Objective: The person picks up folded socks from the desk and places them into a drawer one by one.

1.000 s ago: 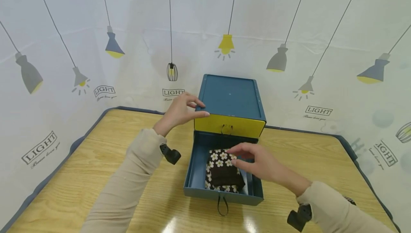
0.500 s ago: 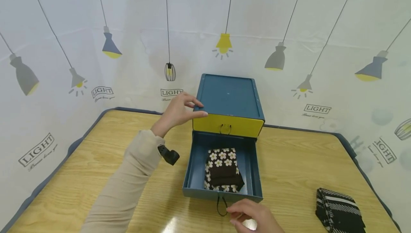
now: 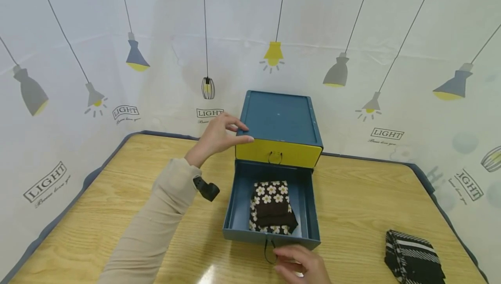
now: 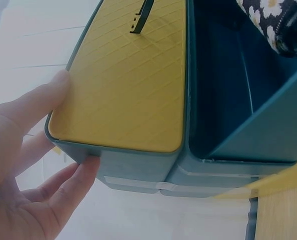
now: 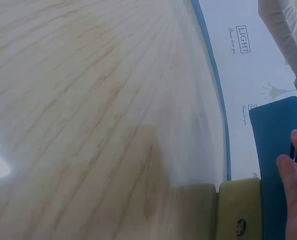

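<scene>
A blue two-drawer box (image 3: 279, 116) stands on the table, with a yellow upper drawer front (image 3: 254, 150). Its blue lower drawer (image 3: 250, 235) is pulled out and holds a folded black cloth with white daisies (image 3: 270, 192); a dark band crosses the cloth. My left hand (image 3: 218, 135) touches the box's upper left front corner, thumb extended along the edge. In the left wrist view its fingers (image 4: 89, 167) meet the side wall. At the lower drawer's front, my right hand (image 3: 303, 264) pinches the black loop handle (image 3: 267, 253) between thumb and finger.
Folded black-and-white striped cloth (image 3: 415, 258) lies on the wooden table (image 3: 352, 201) at the right. Behind the box hangs a white backdrop (image 3: 242, 23) printed with lamps. A black wrist camera (image 3: 206, 188) sits on the left sleeve.
My right hand has moved from above the daisy cloth down to the lower drawer's loop, then taken hold of it. The left hand keeps its place at the box corner.
</scene>
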Demonstrator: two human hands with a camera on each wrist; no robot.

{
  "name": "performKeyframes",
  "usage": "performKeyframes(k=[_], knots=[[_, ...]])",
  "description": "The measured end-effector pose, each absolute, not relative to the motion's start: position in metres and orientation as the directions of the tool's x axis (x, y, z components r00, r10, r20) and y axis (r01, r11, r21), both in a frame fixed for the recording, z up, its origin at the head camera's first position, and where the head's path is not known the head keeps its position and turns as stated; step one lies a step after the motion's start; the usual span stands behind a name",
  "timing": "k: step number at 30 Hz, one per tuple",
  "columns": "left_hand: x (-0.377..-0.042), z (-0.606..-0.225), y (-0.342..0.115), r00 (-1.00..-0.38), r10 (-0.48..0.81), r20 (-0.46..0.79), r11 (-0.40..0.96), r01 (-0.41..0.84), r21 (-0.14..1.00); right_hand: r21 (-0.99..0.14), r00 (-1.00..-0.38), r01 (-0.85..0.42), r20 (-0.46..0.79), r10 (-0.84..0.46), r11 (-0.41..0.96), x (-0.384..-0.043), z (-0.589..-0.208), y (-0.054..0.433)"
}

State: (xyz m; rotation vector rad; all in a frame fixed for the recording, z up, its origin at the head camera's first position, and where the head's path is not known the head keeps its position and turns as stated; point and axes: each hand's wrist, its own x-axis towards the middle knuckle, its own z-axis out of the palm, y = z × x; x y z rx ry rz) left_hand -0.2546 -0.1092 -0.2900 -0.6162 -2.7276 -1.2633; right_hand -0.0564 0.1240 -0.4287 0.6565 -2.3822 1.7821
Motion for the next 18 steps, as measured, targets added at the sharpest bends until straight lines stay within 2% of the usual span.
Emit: performKeyframes(k=[6,13,18], knots=[[-0.254,-0.290,-0.109,-0.915,0.330,0.232,0.580,0.390,0.715,-0.781,-0.831,-0.555,0.509,-0.223,0.287,-0.059,-0.436,0.118],[-0.254,-0.289,-0.109,-0.912,0.331,0.242,0.575,0.398,0.715,-0.743,-0.784,-0.621,0.582,-0.216,0.249,-0.063,-0.436,0.118],[-0.254,-0.289,-0.109,-0.912,0.332,0.241,0.576,0.399,0.713,-0.837,-0.865,-0.497,0.458,-0.206,0.226,-0.070,-0.423,0.119]])
